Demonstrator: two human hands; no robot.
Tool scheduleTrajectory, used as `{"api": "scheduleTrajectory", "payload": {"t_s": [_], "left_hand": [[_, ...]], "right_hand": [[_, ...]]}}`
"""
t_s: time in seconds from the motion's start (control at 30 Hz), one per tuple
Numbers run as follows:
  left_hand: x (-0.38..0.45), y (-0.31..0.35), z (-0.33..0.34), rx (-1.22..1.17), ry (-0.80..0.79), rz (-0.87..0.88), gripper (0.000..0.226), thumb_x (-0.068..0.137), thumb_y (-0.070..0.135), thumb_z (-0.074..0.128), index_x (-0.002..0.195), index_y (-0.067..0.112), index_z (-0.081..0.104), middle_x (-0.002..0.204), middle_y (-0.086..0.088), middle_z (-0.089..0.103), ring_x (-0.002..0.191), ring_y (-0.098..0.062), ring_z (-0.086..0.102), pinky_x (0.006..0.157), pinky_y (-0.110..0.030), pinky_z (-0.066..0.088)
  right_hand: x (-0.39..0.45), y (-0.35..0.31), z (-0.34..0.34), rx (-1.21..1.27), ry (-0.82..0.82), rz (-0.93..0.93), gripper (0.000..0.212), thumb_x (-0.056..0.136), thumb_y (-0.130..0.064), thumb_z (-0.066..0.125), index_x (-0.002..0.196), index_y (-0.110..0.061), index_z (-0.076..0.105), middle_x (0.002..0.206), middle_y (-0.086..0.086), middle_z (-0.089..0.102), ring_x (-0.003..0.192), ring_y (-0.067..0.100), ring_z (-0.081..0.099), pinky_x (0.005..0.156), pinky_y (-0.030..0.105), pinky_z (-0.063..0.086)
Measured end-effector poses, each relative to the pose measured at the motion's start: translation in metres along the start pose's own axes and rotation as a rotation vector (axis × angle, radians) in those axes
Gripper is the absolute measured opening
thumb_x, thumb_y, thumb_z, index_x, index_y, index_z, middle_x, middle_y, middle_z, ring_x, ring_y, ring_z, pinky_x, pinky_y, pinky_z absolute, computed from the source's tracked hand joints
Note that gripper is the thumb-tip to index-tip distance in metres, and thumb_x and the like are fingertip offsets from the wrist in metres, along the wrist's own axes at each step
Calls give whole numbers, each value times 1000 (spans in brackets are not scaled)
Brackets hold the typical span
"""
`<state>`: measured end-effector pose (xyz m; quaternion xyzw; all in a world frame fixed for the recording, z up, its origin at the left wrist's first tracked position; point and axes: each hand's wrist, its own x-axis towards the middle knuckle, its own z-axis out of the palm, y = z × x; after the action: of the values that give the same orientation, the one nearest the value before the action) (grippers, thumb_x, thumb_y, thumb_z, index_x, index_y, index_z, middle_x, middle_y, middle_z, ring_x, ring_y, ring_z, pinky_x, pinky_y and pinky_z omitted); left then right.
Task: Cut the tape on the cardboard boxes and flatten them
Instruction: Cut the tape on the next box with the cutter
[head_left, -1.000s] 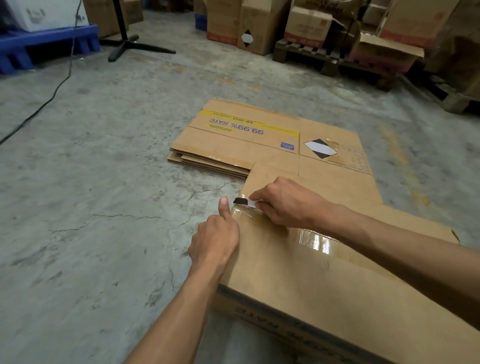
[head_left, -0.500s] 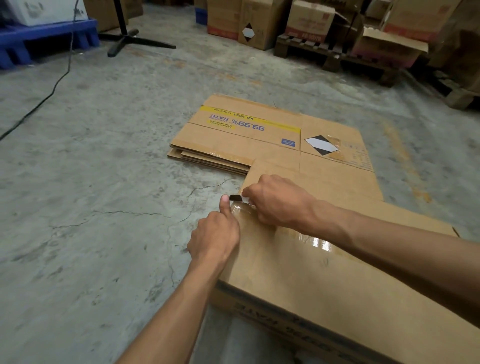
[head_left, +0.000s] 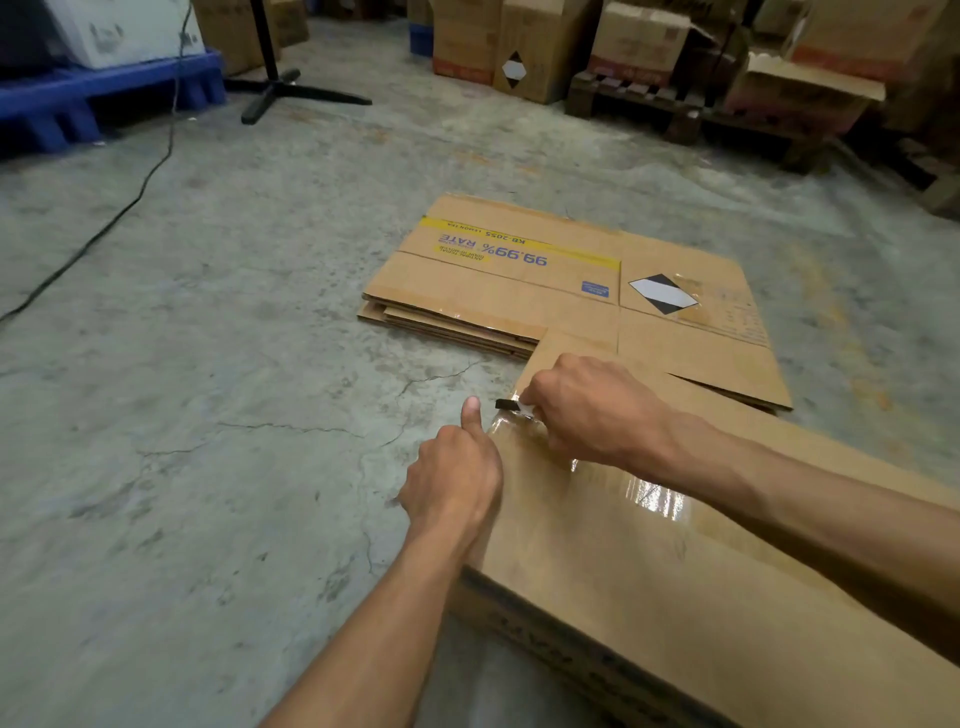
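Note:
A brown cardboard box (head_left: 649, 587) stands on the concrete floor in front of me, with a strip of clear shiny tape (head_left: 649, 493) along its top. My right hand (head_left: 592, 410) grips a small cutter (head_left: 511, 406), whose black tip sits at the tape's far left end. My left hand (head_left: 454, 483) presses against the box's left top edge, fingers curled and thumb up, just short of the cutter. Beyond the box lies a pile of flattened boxes (head_left: 519, 280) with blue "99.99% RATE" print.
A black cable (head_left: 114, 213) crosses the floor on the left. A black stand base (head_left: 280, 88) and a blue pallet (head_left: 104, 98) are at the back left. Stacked cartons (head_left: 524, 47) and wooden pallets (head_left: 675, 104) line the back and right.
My right hand has slid the cutter a little to the left, toward the box's end edge. My left hand has stayed on the box edge.

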<state>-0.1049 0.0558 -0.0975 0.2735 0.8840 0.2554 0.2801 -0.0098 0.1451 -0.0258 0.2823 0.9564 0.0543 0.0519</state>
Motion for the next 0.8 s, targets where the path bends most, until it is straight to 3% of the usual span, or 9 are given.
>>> {"api": "scheduleTrajectory", "payload": {"t_s": [0.17, 0.23, 0.33, 0.4, 0.43, 0.57, 0.63, 0.7, 0.8], "left_hand": [[2, -2, 2, -10, -2, 3, 83, 98, 61, 1, 123, 7, 58, 125, -18, 60, 116, -37, 55, 105, -61, 35], [2, -1, 0, -25, -7, 16, 81, 99, 60, 2, 122, 6, 58, 124, -17, 60, 115, -36, 55, 103, -54, 38], [2, 0, 0, -31, -27, 26, 80, 100, 59, 2, 123, 6, 57, 126, -17, 59, 115, -36, 54, 95, -48, 40], [2, 1, 0, -20, -23, 32, 81, 99, 59, 1, 124, 6, 57, 126, -16, 59, 115, -35, 54, 94, -48, 40], [2, 1, 1, -8, -21, 31, 81, 99, 59, 1, 124, 6, 57, 126, -16, 59, 115, -35, 54, 93, -47, 40], [1, 3, 1, 24, -1, 47, 82, 99, 59, 0, 122, 6, 59, 124, -16, 60, 113, -34, 55, 92, -47, 40], [0, 4, 1, 39, 11, 49, 81, 100, 58, 0, 121, 6, 59, 125, -16, 60, 113, -34, 55, 93, -47, 40], [0, 4, 1, 49, 18, 48, 82, 99, 58, 0, 123, 6, 59, 126, -16, 59, 115, -35, 55, 94, -48, 40], [1, 2, 3, 47, 32, 58, 83, 99, 59, -1, 122, 7, 60, 125, -16, 60, 114, -36, 55, 94, -49, 41]], "right_hand": [[-9, 6, 6, 47, 27, 9, 31, 90, -17, 50, 115, -24, 68, 74, 2, 37, 93, 37, 59, 62, 32, 31], [-15, 14, 9, 72, 48, 16, 25, 86, -15, 50, 101, -23, 69, 69, 0, 38, 82, 38, 56, 58, 33, 32], [-23, 17, 11, 53, 46, 24, 7, 82, -13, 51, 77, -19, 51, 61, 1, 37, 67, 34, 45, 55, 34, 35], [-26, 9, 17, 57, 31, 19, 9, 84, -16, 52, 79, -23, 49, 63, 2, 37, 68, 33, 43, 57, 33, 32], [-26, 8, 18, 101, 28, 23, 6, 85, -17, 52, 82, -21, 54, 66, 3, 45, 70, 34, 47, 58, 32, 33], [-15, 30, 13, 310, 142, 50, 30, 83, -20, 51, 100, -15, 75, 85, 5, 73, 80, 32, 61, 68, 30, 49], [-12, 33, 10, 303, 200, 26, 35, 82, -24, 47, 102, -17, 74, 92, 4, 75, 81, 30, 65, 69, 34, 54], [-11, 24, 15, 274, 183, 10, 29, 84, -23, 48, 98, -17, 72, 85, 7, 73, 75, 30, 60, 65, 34, 52], [-10, 15, 22, 230, 175, 5, 28, 85, -20, 49, 102, -21, 72, 88, 9, 72, 86, 35, 62, 63, 33, 46]]}}
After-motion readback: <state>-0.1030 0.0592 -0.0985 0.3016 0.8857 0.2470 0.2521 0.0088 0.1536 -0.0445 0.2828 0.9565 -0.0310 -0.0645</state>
